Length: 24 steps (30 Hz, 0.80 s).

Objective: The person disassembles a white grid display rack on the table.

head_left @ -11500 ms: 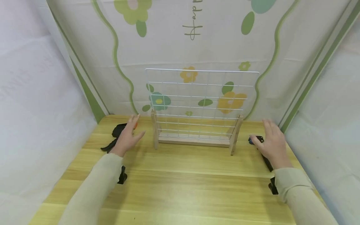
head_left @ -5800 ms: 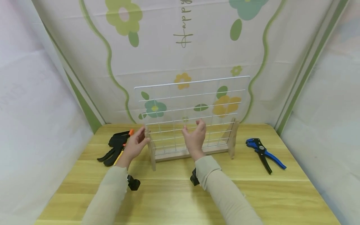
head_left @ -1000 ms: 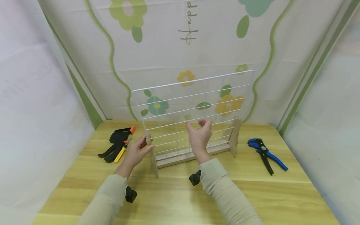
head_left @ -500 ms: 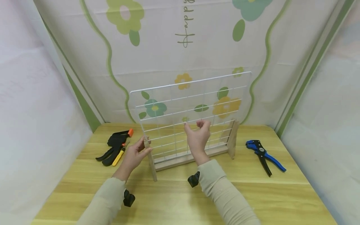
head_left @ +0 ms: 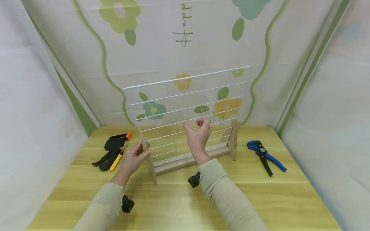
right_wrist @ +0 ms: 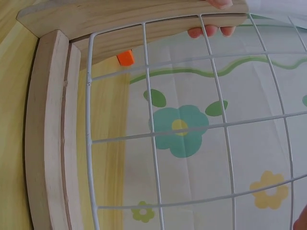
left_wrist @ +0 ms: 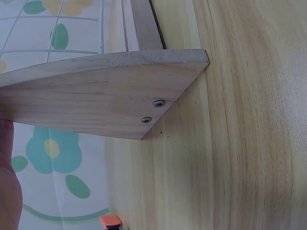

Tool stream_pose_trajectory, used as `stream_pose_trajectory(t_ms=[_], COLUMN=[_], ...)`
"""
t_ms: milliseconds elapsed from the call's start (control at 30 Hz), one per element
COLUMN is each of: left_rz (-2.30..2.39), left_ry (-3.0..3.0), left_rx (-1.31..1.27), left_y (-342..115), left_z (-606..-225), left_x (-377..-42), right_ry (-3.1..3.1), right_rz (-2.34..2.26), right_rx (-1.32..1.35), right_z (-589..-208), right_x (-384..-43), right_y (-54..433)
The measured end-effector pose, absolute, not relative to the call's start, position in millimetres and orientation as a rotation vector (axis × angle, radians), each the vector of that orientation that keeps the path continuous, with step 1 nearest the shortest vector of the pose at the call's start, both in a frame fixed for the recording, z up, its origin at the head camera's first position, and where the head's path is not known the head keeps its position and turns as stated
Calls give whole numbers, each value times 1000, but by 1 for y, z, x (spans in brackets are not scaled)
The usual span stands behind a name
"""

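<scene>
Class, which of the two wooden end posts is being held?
The left post, held near its top by the left grip; the right post stands untouched.

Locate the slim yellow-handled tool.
In the head view, the yellow-handled tool lies at left on the wood-grain tabletop, between the black, orange-tipped hand tool and the person's left hand.

This looks like a small work booth, screened off by a creased, flower-printed backdrop [head_left: 208, 48] lettered "Happ…" and pale side sheets [head_left: 326, 128]. Blue-and-black pliers [head_left: 263, 150] and a yellow-handled tool [head_left: 116, 163] on the wood-grain worktop [head_left: 173, 205] suggest a workshop; the wider building cannot be told.
</scene>
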<state>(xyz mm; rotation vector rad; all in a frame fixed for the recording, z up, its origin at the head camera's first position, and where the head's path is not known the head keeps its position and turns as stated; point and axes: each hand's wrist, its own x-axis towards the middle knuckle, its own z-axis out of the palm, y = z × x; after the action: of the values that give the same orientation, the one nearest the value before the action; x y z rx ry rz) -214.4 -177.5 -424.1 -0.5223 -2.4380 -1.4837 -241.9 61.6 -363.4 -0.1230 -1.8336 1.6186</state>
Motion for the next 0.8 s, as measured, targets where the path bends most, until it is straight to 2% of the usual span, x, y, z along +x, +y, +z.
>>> stream_pose_trajectory(t_ms=[533,800], left_rz=[-1409,-1407], left_ry=[-2440,-2420], left_rx=[-531,-541], left_y=[-179,-167], left_z=[-429,-405], left_x=[-209,-199], right_ry=[-1833,-1799], right_rz=[1580,1579], right_rx=[-105,-73], right_z=[-361,-352], right_x=[-242,-245], right_y=[61,63])
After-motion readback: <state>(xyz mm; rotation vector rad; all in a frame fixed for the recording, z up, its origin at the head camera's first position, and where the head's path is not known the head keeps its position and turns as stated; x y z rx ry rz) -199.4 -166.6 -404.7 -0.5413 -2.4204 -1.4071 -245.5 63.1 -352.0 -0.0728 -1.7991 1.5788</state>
